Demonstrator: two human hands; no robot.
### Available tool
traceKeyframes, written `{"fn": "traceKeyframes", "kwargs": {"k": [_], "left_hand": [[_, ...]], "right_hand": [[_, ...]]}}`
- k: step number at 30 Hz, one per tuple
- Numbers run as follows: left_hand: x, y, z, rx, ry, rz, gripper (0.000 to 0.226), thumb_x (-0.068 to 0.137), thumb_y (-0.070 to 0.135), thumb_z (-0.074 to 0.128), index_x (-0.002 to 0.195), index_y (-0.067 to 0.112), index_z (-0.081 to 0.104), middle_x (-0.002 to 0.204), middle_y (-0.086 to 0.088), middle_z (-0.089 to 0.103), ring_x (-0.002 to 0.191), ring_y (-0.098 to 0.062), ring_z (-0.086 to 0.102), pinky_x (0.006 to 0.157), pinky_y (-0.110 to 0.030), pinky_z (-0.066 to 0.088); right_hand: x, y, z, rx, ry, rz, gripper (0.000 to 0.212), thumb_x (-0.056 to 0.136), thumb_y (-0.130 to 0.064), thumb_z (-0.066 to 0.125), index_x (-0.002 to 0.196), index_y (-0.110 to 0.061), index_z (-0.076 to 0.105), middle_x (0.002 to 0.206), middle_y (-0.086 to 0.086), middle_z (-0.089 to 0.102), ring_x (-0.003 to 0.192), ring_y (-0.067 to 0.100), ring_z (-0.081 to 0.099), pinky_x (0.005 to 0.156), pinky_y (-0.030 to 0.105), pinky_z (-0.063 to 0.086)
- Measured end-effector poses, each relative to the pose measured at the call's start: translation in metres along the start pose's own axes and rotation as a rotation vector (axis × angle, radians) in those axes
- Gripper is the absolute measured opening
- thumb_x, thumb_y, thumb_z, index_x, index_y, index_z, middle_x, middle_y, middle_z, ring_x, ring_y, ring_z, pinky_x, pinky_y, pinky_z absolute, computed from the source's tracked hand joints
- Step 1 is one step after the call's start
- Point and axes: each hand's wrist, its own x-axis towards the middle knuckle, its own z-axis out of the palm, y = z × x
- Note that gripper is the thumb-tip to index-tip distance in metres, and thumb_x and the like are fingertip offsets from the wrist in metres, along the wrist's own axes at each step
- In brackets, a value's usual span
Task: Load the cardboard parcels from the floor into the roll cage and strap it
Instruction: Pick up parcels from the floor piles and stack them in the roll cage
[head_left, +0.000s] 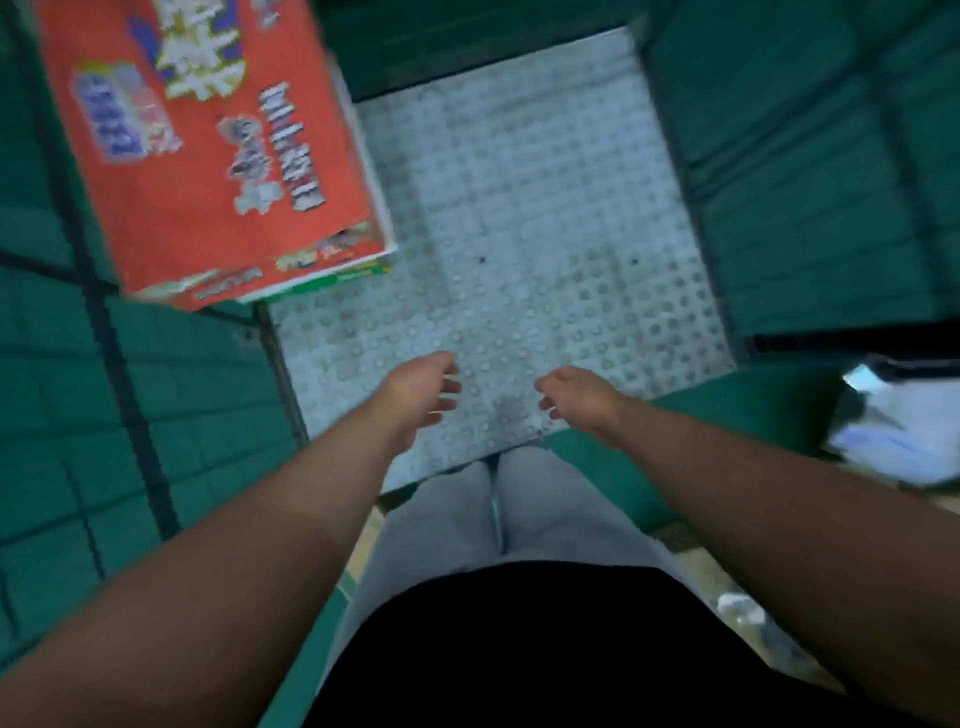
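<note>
Grey studded cage base (545, 208), orange carton (208, 145)

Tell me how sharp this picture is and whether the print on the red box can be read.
Head view: smeared throughout, likely motion blur; print on the red box unreadable; straight edges bow from the wide lens, as on the green panels; light dim and flat, no glare on the studded grey floor.

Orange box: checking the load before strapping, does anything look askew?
The orange box lies skewed at the far left of the base, its edges not square with it. Blur hides whether it rests flat. Nothing else stands out.
</note>
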Motion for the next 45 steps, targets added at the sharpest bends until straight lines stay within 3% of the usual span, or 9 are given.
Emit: {"fn": "traceKeyframes", "kwargs": {"k": [2,6,9,13,20,27,31,40,45], "left_hand": [[-0.010,0.011,0.018,0.120,-0.028,0.044,0.027,0.104,0.040,0.050,0.105,0.018,0.064,0.098,-0.003,0.068,0.075,-0.018,0.062,0.069,-0.030,0.043],[-0.034,0.018,0.062,0.380,-0.104,0.086,0.025,0.105,0.038,0.049,0.101,0.019,0.065,0.097,-0.003,0.068,0.078,-0.020,0.062,0.071,-0.031,0.044],[-0.054,0.013,0.106,0.588,-0.155,0.123,0.026,0.105,0.037,0.049,0.105,0.017,0.066,0.105,-0.005,0.070,0.087,-0.022,0.066,0.080,-0.035,0.047],[-0.080,-0.009,0.182,0.850,-0.230,0.173,0.024,0.104,0.032,0.050,0.108,0.015,0.066,0.107,-0.006,0.071,0.091,-0.023,0.066,0.080,-0.035,0.048],[-0.122,-0.085,0.333,1.247,-0.351,0.240,0.025,0.105,0.033,0.051,0.108,0.013,0.066,0.107,-0.008,0.071,0.088,-0.024,0.065,0.079,-0.034,0.047],[-0.178,-0.187,0.499,1.526,-0.467,0.369,0.025,0.104,0.036,0.050,0.107,0.015,0.063,0.094,-0.003,0.065,0.077,-0.020,0.057,0.065,-0.030,0.038],[-0.218,-0.226,0.572,1.570,-0.533,0.421,0.024,0.103,0.040,0.052,0.104,0.019,0.064,0.096,0.001,0.068,0.077,-0.017,0.061,0.067,-0.031,0.039],[-0.225,-0.194,0.677,1.632,-0.467,0.473,0.023,0.103,0.037,0.051,0.102,0.017,0.063,0.099,-0.002,0.067,0.080,-0.019,0.060,0.072,-0.032,0.040],[-0.176,-0.136,0.746,1.673,-0.382,0.409,0.015,0.097,0.027,0.052,0.093,0.015,0.060,0.081,-0.002,0.059,0.068,-0.020,0.051,0.055,-0.028,0.032]], "right_hand": [[-0.030,0.031,-0.021,0.056,0.110,0.028,0.031,0.102,-0.027,0.052,0.115,-0.004,0.067,0.120,0.015,0.069,0.102,0.028,0.064,0.094,0.037,0.053],[-0.087,0.088,-0.044,0.146,0.215,0.075,0.038,0.107,-0.024,0.040,0.128,-0.002,0.062,0.134,0.015,0.061,0.105,0.021,0.053,0.081,0.023,0.035],[-0.124,0.145,-0.044,0.286,0.281,0.098,0.029,0.107,-0.022,0.041,0.115,-0.005,0.063,0.109,0.008,0.064,0.090,0.015,0.051,0.073,0.023,0.039],[-0.170,0.229,-0.033,0.544,0.408,0.205,0.029,0.102,-0.027,0.048,0.117,-0.011,0.067,0.104,0.004,0.059,0.094,0.020,0.052,0.087,0.029,0.043],[-0.230,0.383,-0.006,0.888,0.508,0.339,0.024,0.100,-0.025,0.046,0.080,-0.017,0.055,0.078,-0.002,0.056,0.066,0.013,0.050,0.059,0.025,0.039],[-0.277,0.543,0.001,1.031,0.528,0.388,0.034,0.102,-0.029,0.047,0.131,-0.017,0.061,0.126,0.004,0.063,0.106,0.020,0.056,0.087,0.026,0.042],[-0.300,0.618,-0.022,1.087,0.571,0.448,0.035,0.103,-0.033,0.047,0.132,-0.021,0.064,0.127,0.001,0.064,0.109,0.019,0.059,0.096,0.029,0.047],[-0.258,0.661,-0.136,1.165,0.570,0.375,0.043,0.107,-0.033,0.043,0.142,-0.011,0.054,0.140,0.008,0.058,0.131,0.025,0.053,0.107,0.033,0.042],[-0.201,0.651,-0.225,1.198,0.514,0.334,0.043,0.107,-0.028,0.042,0.144,-0.010,0.052,0.142,0.006,0.057,0.130,0.023,0.052,0.099,0.027,0.039]]}}
